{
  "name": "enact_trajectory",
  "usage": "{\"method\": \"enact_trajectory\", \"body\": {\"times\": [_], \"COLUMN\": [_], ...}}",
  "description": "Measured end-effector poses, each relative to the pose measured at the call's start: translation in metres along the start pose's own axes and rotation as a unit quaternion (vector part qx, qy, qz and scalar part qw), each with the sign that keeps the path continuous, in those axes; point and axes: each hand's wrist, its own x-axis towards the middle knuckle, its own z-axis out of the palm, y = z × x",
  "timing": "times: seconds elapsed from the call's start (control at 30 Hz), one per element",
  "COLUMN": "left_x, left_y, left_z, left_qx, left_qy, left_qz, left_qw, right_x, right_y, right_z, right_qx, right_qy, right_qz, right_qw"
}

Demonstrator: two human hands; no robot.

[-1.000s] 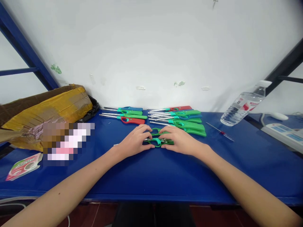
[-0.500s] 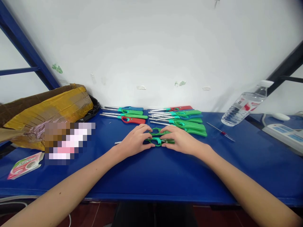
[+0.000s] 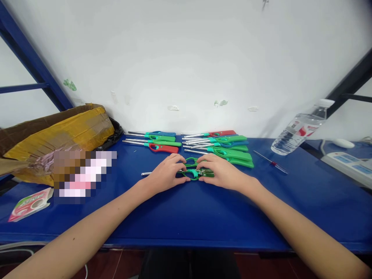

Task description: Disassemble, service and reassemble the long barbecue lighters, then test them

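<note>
Both hands are at an opened green gas lighter (image 3: 192, 174) lying on the blue table, its turquoise trigger and inner metal parts showing. My left hand (image 3: 168, 172) grips the lighter's front near the trigger guard; its metal tube sticks out to the left beyond the hand. Around the handle end, my right hand (image 3: 219, 170) has its thumb and fingers closed. Just behind the lighter, touching my fingertips, is a separate green casing half (image 3: 191, 161) with a loop. My right hand partly covers the handle and the casing half.
Several assembled lighters (image 3: 164, 148) lie in two groups along the wall. On the right are a screwdriver (image 3: 271, 162), a tilted water bottle (image 3: 299, 130) and a power strip (image 3: 348, 164). A taped cardboard box (image 3: 84, 126) and a printed card (image 3: 30, 204) are on the left.
Both hands stay nearly in place on the lighter. The lighter's metal tube tip shows more to the left of my left hand than a second ago. The view shifts slightly.
</note>
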Motion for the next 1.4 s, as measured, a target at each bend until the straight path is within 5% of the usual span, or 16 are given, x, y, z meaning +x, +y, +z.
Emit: {"method": "enact_trajectory", "body": {"times": [0.93, 1.4], "left_x": [0.001, 0.0], "left_y": [-0.002, 0.0], "left_z": [-0.015, -0.013], "left_qx": [0.098, 0.082], "left_qy": [-0.059, -0.023], "left_qz": [0.082, 0.069], "left_qw": [0.99, 0.994], "right_x": [-0.001, -0.001], "right_y": [-0.002, -0.007], "right_z": [0.007, 0.006], "right_qx": [0.0, -0.007], "right_qy": [0.018, 0.039], "right_qz": [-0.017, -0.029], "right_qw": [1.0, 0.999]}}
